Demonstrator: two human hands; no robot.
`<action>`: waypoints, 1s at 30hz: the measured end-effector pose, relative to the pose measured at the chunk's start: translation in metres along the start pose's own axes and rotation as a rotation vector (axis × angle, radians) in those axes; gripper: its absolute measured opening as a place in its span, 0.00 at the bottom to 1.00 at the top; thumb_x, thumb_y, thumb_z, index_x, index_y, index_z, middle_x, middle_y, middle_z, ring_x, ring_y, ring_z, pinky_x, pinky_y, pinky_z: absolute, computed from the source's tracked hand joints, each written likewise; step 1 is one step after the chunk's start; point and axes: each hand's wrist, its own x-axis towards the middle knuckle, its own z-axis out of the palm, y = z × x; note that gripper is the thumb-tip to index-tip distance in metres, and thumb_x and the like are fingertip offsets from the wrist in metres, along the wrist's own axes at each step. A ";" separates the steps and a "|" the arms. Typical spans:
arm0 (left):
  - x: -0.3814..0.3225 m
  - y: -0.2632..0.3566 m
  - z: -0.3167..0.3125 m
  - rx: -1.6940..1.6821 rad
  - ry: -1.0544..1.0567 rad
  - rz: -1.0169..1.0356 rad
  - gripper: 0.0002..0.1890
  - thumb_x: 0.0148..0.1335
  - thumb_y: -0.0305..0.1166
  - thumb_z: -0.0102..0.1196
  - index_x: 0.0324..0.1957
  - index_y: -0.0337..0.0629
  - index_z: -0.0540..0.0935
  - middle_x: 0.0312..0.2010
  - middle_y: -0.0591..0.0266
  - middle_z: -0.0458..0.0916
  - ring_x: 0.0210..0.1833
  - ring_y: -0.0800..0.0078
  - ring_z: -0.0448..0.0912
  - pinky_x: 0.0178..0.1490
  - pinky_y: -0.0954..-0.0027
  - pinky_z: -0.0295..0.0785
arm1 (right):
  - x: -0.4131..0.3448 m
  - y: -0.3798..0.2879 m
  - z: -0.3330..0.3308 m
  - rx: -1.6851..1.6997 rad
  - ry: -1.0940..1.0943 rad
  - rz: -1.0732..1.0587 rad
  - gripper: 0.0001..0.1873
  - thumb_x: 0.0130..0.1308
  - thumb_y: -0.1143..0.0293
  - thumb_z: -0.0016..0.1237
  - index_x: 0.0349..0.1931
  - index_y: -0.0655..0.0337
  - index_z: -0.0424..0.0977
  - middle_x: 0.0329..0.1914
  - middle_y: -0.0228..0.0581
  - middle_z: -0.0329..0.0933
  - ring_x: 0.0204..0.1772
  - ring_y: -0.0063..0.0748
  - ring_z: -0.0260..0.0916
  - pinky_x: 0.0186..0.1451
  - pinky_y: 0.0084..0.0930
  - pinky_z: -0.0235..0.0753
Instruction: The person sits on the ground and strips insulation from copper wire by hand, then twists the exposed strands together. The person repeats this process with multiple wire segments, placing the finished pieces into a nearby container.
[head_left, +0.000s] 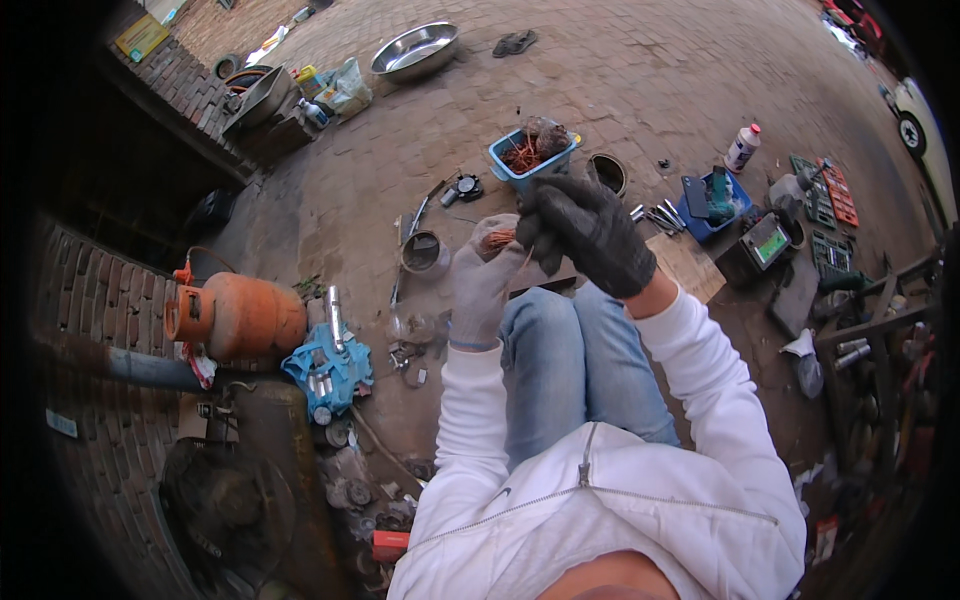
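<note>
My left hand, in a light grey knit glove, is closed around a bundle of thin copper wire. Just to its right, my right hand wears a black glove, its fingers curled close to the bundle; a thin copper strand hangs between the two hands. The black glove hides whether its fingertips grip that strand. Beyond the hands stands a light blue plastic basin holding reddish copper wire and a dark tangled clump.
A metal ring-shaped housing stands left of my hands, another beyond them. To the right are a wooden board, a blue bin with a power tool, and a black battery. An orange gas cylinder lies at left.
</note>
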 end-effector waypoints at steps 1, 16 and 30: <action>-0.001 0.003 -0.001 0.000 -0.029 -0.051 0.14 0.62 0.25 0.61 0.48 0.30 0.76 0.42 0.59 0.79 0.43 0.76 0.79 0.47 0.73 0.76 | 0.006 -0.003 -0.004 -0.064 -0.027 0.001 0.14 0.75 0.65 0.41 0.48 0.66 0.75 0.33 0.36 0.79 0.31 0.18 0.76 0.30 0.14 0.76; -0.004 0.017 -0.010 -0.047 -0.296 -0.357 0.29 0.54 0.33 0.67 0.53 0.23 0.74 0.45 0.56 0.80 0.40 0.73 0.82 0.42 0.75 0.77 | 0.049 0.022 -0.032 -0.734 -0.240 -0.417 0.13 0.64 0.72 0.46 0.48 0.63 0.76 0.44 0.40 0.77 0.37 0.31 0.77 0.39 0.24 0.76; 0.000 0.011 -0.001 0.036 -0.143 -0.266 0.19 0.62 0.27 0.58 0.52 0.24 0.75 0.46 0.51 0.81 0.47 0.68 0.82 0.54 0.67 0.79 | 0.049 0.046 -0.011 -1.025 0.323 -0.618 0.10 0.65 0.71 0.52 0.45 0.63 0.77 0.37 0.48 0.81 0.39 0.47 0.80 0.41 0.37 0.78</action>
